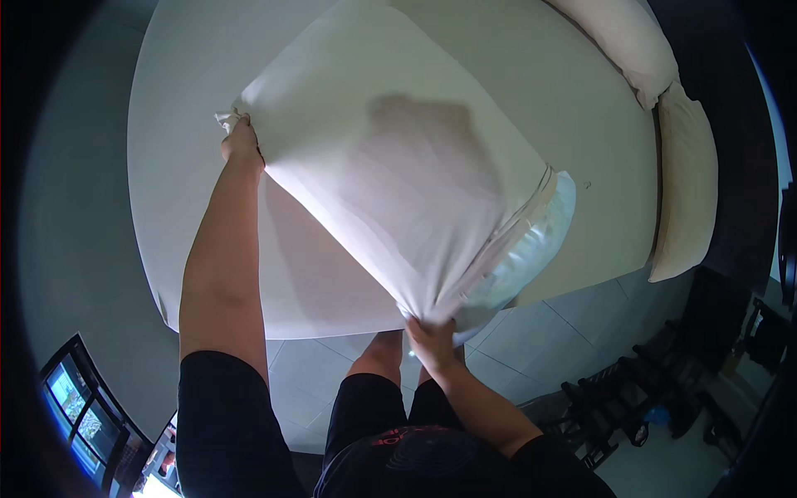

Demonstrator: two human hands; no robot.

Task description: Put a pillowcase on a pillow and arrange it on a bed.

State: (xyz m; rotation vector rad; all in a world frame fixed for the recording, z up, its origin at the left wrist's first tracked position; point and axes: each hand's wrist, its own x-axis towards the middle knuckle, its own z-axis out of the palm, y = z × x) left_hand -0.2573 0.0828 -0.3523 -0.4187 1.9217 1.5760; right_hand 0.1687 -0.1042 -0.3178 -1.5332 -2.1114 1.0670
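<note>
A cream pillowcase (pixel 361 124) is stretched slantwise over the bed, with a pale blue-white pillow (pixel 535 249) bulging from its open end on the right. My left hand (pixel 243 140) is closed on a bunched corner of the case, arm reaching far forward. Close to my body, my right hand (pixel 431 342) grips gathered cloth at the edge of the case's opening, beside the pillow. Folds fan out from that grip. How far the pillow reaches inside the case is hidden by the fabric.
Under the pillowcase lies a bed with a pale fitted sheet (pixel 199 249). Two cream pillows, one farther (pixel 622 43) and one nearer (pixel 685 187), rest against the dark headboard (pixel 741 162). Grey floor tiles (pixel 560 330) show around my legs. Dark furniture or equipment (pixel 610 392) stands lower right.
</note>
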